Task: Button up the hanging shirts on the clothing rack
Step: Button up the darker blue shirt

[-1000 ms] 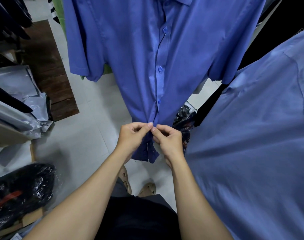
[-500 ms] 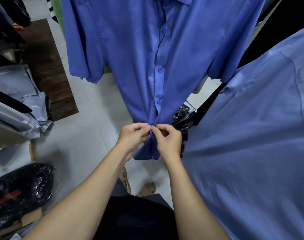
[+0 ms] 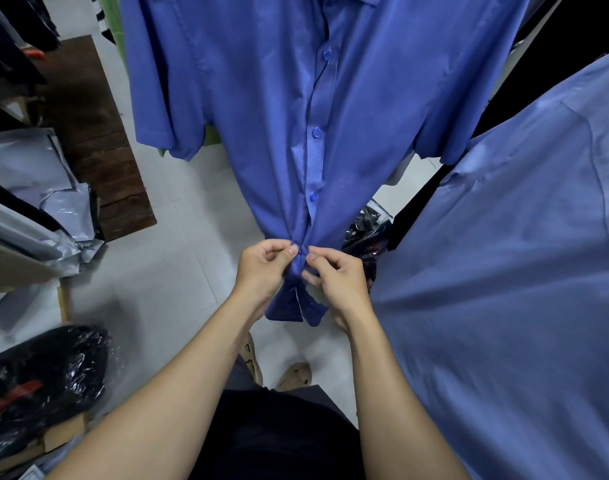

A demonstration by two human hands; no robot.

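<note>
The fingers of the left hand and right hand pinch the placket of the hanging blue short-sleeved button shirt near its hem, likely drawing both edges together to fasten a low button. That button is hidden between the fingertips. Above them, three blue buttons look closed; the collar is cut off.

Pale tiled floor across centre frame. Dark wooden board lies at upper left, with crumpled grey plastic mailer bags just beside it at the left edge. Black plastic-wrapped bundle at lower left; another glossy black packet right of centre.
</note>
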